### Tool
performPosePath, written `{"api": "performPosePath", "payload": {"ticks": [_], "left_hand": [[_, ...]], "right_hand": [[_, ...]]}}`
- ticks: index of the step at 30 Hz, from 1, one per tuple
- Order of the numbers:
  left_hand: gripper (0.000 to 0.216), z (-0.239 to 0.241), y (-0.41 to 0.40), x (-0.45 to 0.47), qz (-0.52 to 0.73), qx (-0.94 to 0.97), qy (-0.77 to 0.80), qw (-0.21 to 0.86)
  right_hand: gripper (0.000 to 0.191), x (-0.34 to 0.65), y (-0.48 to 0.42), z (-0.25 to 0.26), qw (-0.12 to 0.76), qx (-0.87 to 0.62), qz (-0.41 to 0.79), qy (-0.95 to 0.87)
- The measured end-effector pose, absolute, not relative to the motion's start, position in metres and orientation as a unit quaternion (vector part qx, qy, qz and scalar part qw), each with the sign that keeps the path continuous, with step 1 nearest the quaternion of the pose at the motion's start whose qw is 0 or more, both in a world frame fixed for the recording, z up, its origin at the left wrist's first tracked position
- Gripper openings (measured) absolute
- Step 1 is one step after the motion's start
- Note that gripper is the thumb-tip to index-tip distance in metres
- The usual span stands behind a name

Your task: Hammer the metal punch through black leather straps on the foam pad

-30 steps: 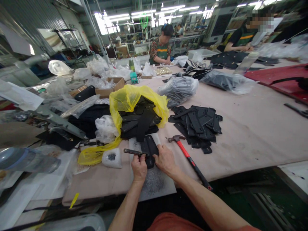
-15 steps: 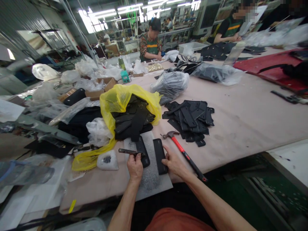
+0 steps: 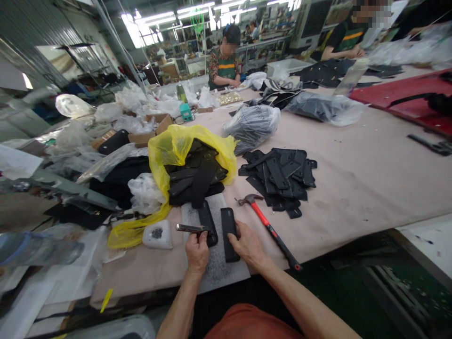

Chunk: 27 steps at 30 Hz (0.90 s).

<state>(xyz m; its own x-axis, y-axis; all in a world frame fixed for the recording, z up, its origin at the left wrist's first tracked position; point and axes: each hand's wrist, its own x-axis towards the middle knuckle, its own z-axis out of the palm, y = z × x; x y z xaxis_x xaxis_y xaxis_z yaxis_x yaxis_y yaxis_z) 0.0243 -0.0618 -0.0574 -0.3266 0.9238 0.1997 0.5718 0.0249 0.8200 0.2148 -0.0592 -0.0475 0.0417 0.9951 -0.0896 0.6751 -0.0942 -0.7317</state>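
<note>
Pinched between the thumb and fingers of my left hand (image 3: 197, 253) is a short metal rod-like tool (image 3: 189, 228), pointing left. Its right end lies over a black padded strip (image 3: 206, 216) on a speckled white board (image 3: 215, 275). My right hand (image 3: 250, 246) grips a second black strip (image 3: 228, 221) by its right edge, thumb on top; the other fingers are partly hidden. The two strips lie side by side with a gap between them. To the right of the board rests a claw hammer (image 3: 262, 215) with a red and black handle, touched by neither hand.
A heap of black strips (image 3: 278, 176) lies beyond the hammer. Behind the board, a yellow plastic bag (image 3: 173, 141) holds more black pieces. A small white container (image 3: 157, 235) with dark bits stands at left. Across the table a person (image 3: 226, 63) works; another sits at far right.
My right hand has shifted the second strip slightly left, closer to the first, with the thumb now further over it. My left hand still holds the metal tool. The view has moved a little.
</note>
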Motion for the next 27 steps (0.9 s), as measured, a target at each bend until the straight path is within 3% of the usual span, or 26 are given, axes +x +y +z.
{"api": "performPosePath", "payload": {"ticks": [9, 16, 27], "left_hand": [[0.036, -0.065, -0.084, -0.016, 0.424, 0.478, 0.761, 0.113], [0.035, -0.064, -0.077, -0.030, 0.407, 0.460, 0.781, 0.113], [0.029, -0.034, -0.042, 0.025, 0.455, 0.529, 0.691, 0.187]], "right_hand": [[0.042, 0.198, -0.040, -0.070, 0.363, -0.637, 0.208, -0.647], [0.047, 0.178, -0.055, -0.081, 0.384, -0.646, 0.220, -0.622], [0.035, 0.179, -0.032, -0.074, 0.385, -0.656, 0.218, -0.612]]}}
